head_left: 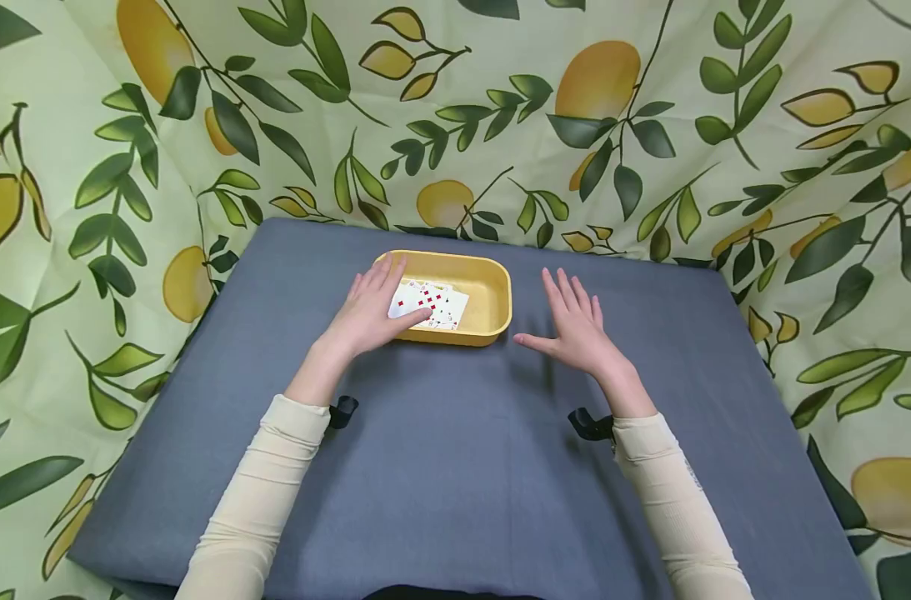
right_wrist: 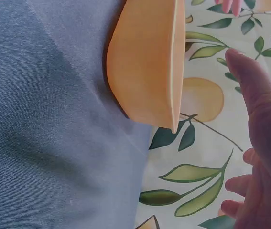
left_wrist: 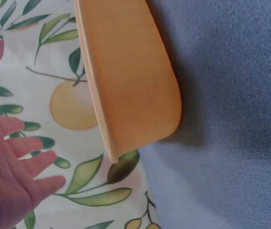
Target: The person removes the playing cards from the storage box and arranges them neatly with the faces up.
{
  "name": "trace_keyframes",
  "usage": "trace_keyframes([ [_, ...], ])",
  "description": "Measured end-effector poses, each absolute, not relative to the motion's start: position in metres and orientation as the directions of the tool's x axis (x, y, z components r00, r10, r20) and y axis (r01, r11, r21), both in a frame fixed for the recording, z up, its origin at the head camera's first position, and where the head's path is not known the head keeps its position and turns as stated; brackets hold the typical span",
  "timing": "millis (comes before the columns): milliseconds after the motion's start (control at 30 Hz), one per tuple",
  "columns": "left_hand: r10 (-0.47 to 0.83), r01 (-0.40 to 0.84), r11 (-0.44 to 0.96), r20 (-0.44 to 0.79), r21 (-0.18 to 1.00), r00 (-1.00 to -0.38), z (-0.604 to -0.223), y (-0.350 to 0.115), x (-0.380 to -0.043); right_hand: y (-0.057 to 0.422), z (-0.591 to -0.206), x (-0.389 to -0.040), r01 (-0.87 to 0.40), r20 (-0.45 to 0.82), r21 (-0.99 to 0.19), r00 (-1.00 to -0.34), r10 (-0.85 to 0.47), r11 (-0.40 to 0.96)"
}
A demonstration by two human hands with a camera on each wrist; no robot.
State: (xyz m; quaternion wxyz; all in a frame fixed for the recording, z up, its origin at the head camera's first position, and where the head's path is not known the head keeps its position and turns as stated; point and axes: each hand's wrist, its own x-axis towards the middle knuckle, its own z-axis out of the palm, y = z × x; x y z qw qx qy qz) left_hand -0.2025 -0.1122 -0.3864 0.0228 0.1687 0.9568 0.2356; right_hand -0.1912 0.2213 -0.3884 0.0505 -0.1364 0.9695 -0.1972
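A yellow rectangular tub [head_left: 493,304] stands toward the back of the table, with several playing cards [head_left: 451,310] lying in its left part. Red diamonds show on one card. My left hand [head_left: 372,310] hovers over the tub's left end, fingers spread, hiding that corner and part of the cards. To the right of the tub, my right hand [head_left: 573,327] is held in the air, its fingers straight and thumb pointing toward the tub. Both palms hold nothing. The tub's outer wall [left_wrist: 135,76] fills the middle of the left wrist view, and the right wrist view shows it [right_wrist: 142,67] too.
A blue-grey cloth [head_left: 455,467] covers the table. Behind it and at both sides hangs a pale curtain [head_left: 493,50] printed with leaves and yellow fruit. Black wrist straps [head_left: 592,424] stick out at both cuffs.
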Motion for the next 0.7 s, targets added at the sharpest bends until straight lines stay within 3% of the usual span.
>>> trace_keyframes([
  [333,0.217,0.221,0.693,0.093,0.686,-0.972,-0.387,-0.129,-0.216,0.213,-0.386,-0.201,-0.342,0.057,-0.484,-0.931,-0.361,0.805],
  [500,0.106,0.089,0.674,0.024,0.733,-0.994,-0.391,-0.142,-0.227,0.198,-0.384,-0.211,-0.372,0.099,-0.542,-0.919,-0.383,0.753],
  [700,0.084,-0.019,0.679,-0.103,0.734,-0.991,-0.394,-0.151,-0.236,0.169,-0.383,-0.225,-0.399,0.101,-0.563,-0.903,-0.419,0.724],
])
